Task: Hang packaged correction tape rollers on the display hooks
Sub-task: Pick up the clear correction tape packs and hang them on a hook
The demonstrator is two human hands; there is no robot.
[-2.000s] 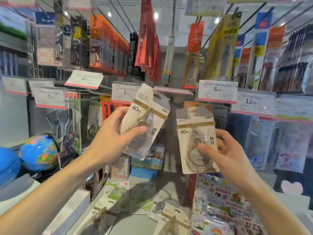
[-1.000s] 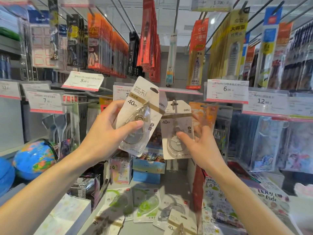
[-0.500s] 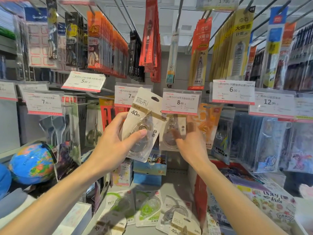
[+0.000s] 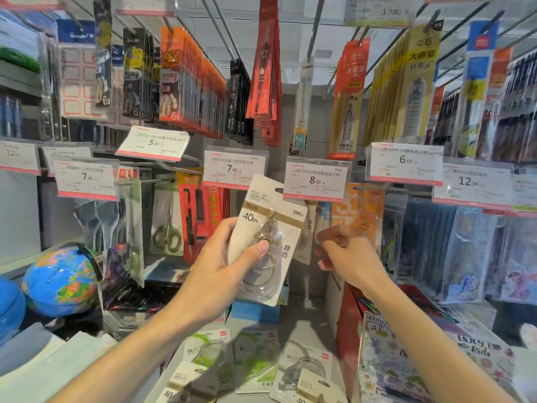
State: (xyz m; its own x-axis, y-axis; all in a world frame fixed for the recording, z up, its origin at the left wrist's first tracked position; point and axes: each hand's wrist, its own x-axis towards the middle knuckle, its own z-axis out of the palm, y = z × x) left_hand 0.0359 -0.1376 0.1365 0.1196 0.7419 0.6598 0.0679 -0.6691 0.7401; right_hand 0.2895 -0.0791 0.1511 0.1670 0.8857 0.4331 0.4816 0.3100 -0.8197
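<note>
My left hand (image 4: 223, 269) grips a beige carded correction tape roller (image 4: 270, 228) marked 40m, thumb on its clear blister, tilted in front of the hooks. Behind it a second beige pack (image 4: 308, 237) hangs under the 8.00 price tag (image 4: 315, 181), mostly hidden; its hook is out of sight. Just right of that pack is my right hand (image 4: 345, 254), fingers loosely curled, with nothing visible in it. Several more correction tape packs (image 4: 305, 370) lie flat on the shelf below.
Hooks of pens and refills hang above (image 4: 264, 68). Price tags line the hook fronts. An orange pack (image 4: 360, 216) hangs right of the 8.00 tag, scissors (image 4: 167, 234) to the left. A globe (image 4: 61, 280) sits low left, printed boxes (image 4: 406, 362) low right.
My right hand carried its pack up to the hook under the 8.00 tag, left it hanging there and drew back a little. My left hand kept its pack and shifted right.
</note>
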